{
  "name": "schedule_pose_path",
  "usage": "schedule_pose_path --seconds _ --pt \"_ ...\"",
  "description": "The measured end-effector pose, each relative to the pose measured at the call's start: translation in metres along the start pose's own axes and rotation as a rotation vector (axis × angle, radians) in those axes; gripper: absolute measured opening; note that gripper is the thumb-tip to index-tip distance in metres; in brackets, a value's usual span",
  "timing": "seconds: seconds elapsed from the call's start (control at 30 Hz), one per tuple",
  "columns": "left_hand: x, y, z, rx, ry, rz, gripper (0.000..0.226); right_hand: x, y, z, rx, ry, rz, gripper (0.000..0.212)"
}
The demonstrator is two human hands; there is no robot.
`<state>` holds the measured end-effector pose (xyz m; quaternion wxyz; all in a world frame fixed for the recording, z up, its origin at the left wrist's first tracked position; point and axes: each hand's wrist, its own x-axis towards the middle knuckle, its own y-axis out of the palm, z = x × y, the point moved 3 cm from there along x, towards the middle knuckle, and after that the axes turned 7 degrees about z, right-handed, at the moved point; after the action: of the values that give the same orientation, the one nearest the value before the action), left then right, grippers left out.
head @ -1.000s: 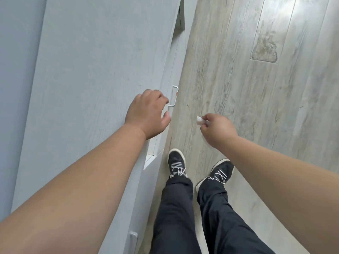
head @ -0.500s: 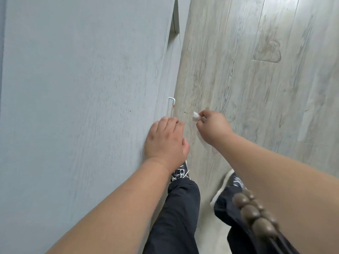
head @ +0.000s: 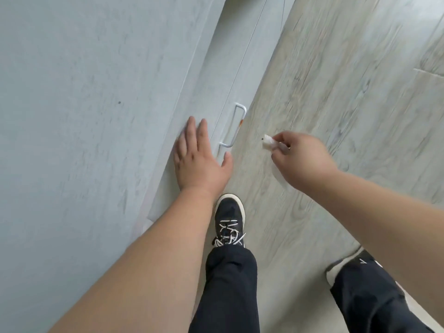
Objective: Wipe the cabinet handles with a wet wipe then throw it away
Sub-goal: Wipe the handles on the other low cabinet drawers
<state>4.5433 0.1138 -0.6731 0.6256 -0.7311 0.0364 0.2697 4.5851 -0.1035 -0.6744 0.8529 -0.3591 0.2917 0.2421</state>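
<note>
Far left: pale grey cabinet front (head: 96, 116). Flat against it, left hand (head: 200, 162), fingers (head: 199, 131) straight and close together, holding nothing, just beside the handle. Centre: slim white loop handle (head: 234, 126) with a small orange mark on the bar, untouched by either hand. Right of it: small wadded wet wipe (head: 269, 141), pinched in the curled fingers of right hand (head: 302, 159), near the handle but apart from it, above the wood-grain floor (head: 336, 80). Advised for the wiping step: fold wipe round the bar, run its full length, rub the orange mark, brace door with the flat hand.
</note>
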Motion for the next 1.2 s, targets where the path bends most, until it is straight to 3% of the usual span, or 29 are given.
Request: schedule_pose_path --seconds 0.17,0.33,0.6,0.87,1.0,1.2 --pt "0.007 0.024 0.015 0.155 0.08 -0.066 0.1 0.017 0.007 -0.015 0.082 -0.061 -0.008 0.018" --pt "0.009 0.028 0.02 0.165 0.091 -0.108 0.101 0.027 0.019 -0.019 0.186 -0.098 -0.059 0.015" --pt "0.01 0.033 0.022 0.144 0.132 -0.172 0.099 0.046 0.041 -0.006 0.393 -0.22 -0.34 0.017" --pt "0.011 0.036 0.025 0.137 0.158 -0.203 0.097 0.084 0.042 -0.02 0.226 -0.559 -0.551 0.018" --pt "0.012 0.037 0.026 0.155 0.145 -0.223 0.096 0.102 0.04 -0.015 0.175 -0.705 -0.521 0.017" --pt "0.01 0.037 0.024 0.132 0.148 -0.224 0.094 0.114 0.021 0.002 0.048 -0.784 -0.5 0.018"
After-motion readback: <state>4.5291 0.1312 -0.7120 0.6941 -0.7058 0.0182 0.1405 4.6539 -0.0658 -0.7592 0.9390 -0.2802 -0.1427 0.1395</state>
